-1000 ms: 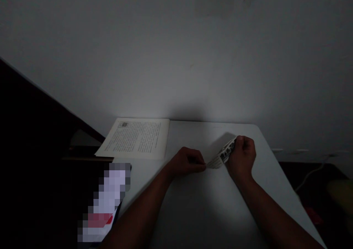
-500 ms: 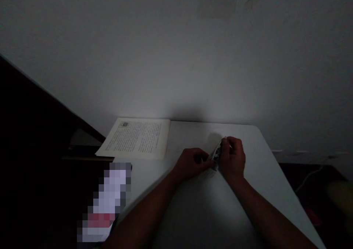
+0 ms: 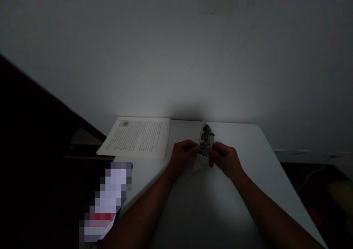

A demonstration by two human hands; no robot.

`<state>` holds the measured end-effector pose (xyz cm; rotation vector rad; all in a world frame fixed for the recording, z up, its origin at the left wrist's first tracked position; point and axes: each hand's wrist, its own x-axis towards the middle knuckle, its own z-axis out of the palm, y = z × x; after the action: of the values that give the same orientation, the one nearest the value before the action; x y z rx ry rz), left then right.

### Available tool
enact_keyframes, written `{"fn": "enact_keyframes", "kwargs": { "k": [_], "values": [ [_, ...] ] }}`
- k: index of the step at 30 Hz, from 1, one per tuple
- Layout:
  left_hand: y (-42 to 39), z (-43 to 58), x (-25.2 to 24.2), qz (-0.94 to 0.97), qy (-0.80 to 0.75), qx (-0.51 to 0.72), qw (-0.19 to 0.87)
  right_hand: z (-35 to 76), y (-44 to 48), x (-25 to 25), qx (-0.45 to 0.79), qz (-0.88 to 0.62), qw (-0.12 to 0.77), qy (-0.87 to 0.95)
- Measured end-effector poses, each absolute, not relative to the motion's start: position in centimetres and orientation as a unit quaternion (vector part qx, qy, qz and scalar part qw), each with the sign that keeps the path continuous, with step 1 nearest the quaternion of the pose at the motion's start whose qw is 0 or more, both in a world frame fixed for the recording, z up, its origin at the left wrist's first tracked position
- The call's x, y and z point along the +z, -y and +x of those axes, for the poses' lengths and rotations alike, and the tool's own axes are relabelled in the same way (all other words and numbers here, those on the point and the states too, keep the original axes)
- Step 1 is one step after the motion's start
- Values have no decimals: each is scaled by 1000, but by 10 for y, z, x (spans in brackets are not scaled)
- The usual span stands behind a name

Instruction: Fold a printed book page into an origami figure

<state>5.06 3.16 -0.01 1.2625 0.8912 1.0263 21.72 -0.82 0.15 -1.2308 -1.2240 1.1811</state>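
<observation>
A small folded piece of printed paper (image 3: pixel 205 140), with a dark picture and some lines of text on it, is held above the white table (image 3: pixel 234 212). Its upper end tapers to a slanted point. My left hand (image 3: pixel 183 157) pinches its left edge between thumb and fingers. On the opposite edge, my right hand (image 3: pixel 226 159) grips it with the thumb in front and fingers partly behind. The fingertips behind the paper are hidden.
Printed sheets (image 3: pixel 138 137) with a small square code lie at the table's back left, against the wall (image 3: pixel 154 57). A pixelated, bright phone-like object (image 3: pixel 109 197) is at the left edge. A pale cable (image 3: pixel 311 175) runs at right, beyond the table.
The folded paper has turned more upright and its printed face now shows. My right hand has moved left and down to its right edge; my left hand has shifted slightly left.
</observation>
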Motion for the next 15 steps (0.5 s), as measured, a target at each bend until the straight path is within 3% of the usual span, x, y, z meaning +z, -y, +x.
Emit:
{"fn": "enact_keyframes", "kwargs": {
  "k": [15],
  "values": [
    [-28,54,-1,572,-388,414,592,227,6,-5,514,-493,490,502]
  ]
}}
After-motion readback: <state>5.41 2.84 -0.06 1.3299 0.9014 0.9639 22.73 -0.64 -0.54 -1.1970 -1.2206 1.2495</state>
